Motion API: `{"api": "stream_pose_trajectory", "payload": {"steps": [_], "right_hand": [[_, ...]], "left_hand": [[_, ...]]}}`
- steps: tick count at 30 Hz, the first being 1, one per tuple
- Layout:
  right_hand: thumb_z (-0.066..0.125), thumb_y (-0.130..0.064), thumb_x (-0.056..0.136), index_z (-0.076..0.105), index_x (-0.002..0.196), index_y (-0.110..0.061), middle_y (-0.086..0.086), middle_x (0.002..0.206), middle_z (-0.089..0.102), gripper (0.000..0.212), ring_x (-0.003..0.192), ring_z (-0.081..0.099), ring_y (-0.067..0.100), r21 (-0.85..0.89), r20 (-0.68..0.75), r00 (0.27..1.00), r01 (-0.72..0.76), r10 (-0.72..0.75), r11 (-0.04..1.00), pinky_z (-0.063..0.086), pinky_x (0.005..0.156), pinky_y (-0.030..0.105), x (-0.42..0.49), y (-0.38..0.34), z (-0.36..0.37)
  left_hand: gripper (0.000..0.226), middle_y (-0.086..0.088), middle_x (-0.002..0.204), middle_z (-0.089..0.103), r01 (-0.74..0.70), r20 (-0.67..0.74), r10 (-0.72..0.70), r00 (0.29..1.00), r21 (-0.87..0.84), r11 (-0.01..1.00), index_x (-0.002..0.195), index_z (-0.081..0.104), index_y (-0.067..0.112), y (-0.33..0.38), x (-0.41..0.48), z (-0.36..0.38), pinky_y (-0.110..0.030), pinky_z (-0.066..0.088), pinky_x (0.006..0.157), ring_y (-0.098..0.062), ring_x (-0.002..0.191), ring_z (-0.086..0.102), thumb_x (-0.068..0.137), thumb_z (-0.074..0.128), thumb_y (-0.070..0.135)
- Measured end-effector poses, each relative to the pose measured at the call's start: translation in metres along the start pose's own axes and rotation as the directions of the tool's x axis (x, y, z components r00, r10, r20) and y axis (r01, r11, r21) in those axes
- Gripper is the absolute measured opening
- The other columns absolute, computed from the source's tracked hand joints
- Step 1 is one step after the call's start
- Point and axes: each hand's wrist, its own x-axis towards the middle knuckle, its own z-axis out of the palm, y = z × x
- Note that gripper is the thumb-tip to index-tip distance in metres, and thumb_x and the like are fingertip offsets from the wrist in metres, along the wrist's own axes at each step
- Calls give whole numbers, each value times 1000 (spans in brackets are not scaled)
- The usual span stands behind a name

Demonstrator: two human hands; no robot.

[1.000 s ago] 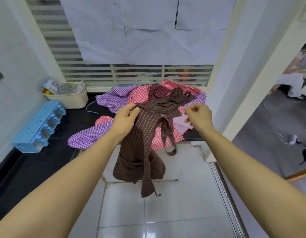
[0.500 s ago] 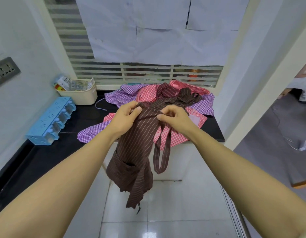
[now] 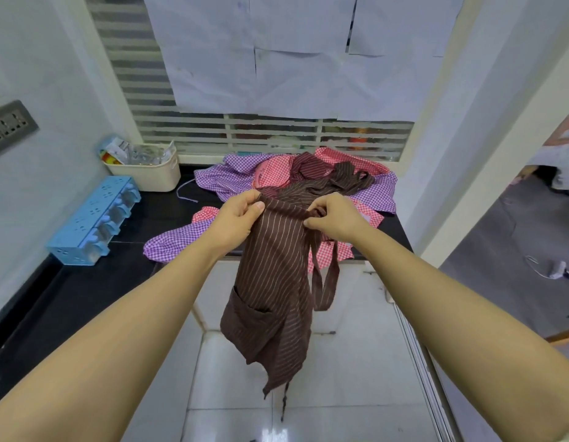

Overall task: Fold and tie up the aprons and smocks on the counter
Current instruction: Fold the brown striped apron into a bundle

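Two hands are in view, the left hand (image 3: 235,218) and the right hand (image 3: 337,218), and between them they grip one brown striped apron (image 3: 276,266). That apron shows one pocket (image 3: 244,320) and one hanging strap loop (image 3: 324,282). On the single black tabletop (image 3: 168,215) lies one heap of garments: purple checked cloth (image 3: 219,180) shows in three patches and red checked cloth (image 3: 272,170) in about three, but how many separate garments these make cannot be told. One darker striped piece (image 3: 308,164) sits on top. There is one cream basket (image 3: 146,173), one blue rack (image 3: 95,218) and one socket panel (image 3: 8,124).
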Motion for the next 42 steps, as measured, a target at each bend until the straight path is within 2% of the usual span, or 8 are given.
{"api": "stream_pose_trajectory", "payload": {"steps": [3, 8, 14, 19, 25, 31, 37, 42], "right_hand": [[65, -15, 84, 41, 65, -8, 2, 58, 34, 31, 57, 34, 18, 70, 57, 998, -16, 12, 997, 29, 61, 33, -2, 0, -2], [58, -20, 83, 52, 85, 2, 10, 77, 48, 22, 69, 46, 21, 238, 89, 994, 45, -68, 970, 38, 66, 37, -6, 1, 4], [59, -6, 86, 59, 89, -4, 4, 76, 50, 3, 68, 44, 16, 187, 80, 979, 171, -189, 967, 36, 65, 34, -7, -2, 17], [61, 5, 82, 57, 98, -11, 1, 78, 52, 23, 69, 51, 12, 338, 269, 961, -28, -68, 941, 44, 63, 25, -13, 3, 15], [47, 3, 93, 62, 93, -7, -4, 58, 61, 18, 48, 46, 8, 342, 535, 843, -283, 61, 896, 31, 45, 20, -22, 27, 0], [63, -5, 91, 49, 122, -15, -2, 68, 56, 35, 55, 49, 10, 516, 512, 859, -316, 9, 796, 28, 43, 20, -23, 31, 22], [58, 0, 90, 57, 78, -8, 6, 64, 62, 14, 43, 39, 6, 429, 528, 847, -318, 51, 845, 24, 41, 18, -23, 35, 37], [63, -13, 87, 64, 88, -3, -3, 57, 32, 10, 46, 21, 9, 358, 463, 880, -297, 108, 885, 18, 41, 20, -11, 32, 10]], "left_hand": [[22, -7, 92, 66, 23, -74, -20, 997, 52, 998, 102, 62, 8, 0, 3, 1, -35, 52, 86, -16, 87, 62, 102, 41, 6], [13, -13, 88, 68, 167, -179, -115, 977, 304, 938, 98, 65, 14, 1, 8, -3, -46, 54, 82, -32, 89, 64, 92, 54, 9], [44, 0, 112, 63, -202, 88, 262, 961, 870, 449, 121, 62, 25, 25, 11, 24, -35, 41, 74, -22, 106, 51, 78, 71, 31], [19, 3, 90, 67, -75, 30, 94, 995, 847, 526, 87, 70, 26, 27, 16, 30, -36, 51, 71, -23, 91, 63, 83, 65, 8], [19, -2, 82, 69, 114, 94, -175, 980, 453, 884, 75, 68, 6, 11, 12, 28, -35, 61, 65, -20, 70, 71, 83, 61, -8], [18, 2, 75, 67, 59, 127, -127, 984, 442, 895, 74, 66, 11, 13, 14, 28, -39, 61, 70, -20, 69, 72, 82, 64, -5], [16, -4, 76, 71, 72, 138, -145, 980, 435, 898, 77, 72, 10, 9, 15, 27, -36, 62, 68, -21, 68, 72, 78, 67, -5], [15, 2, 69, 69, 61, 155, -176, 972, 558, 827, 85, 73, 14, 3, 11, 21, -18, 53, 56, -11, 62, 70, 78, 72, 1]]}}
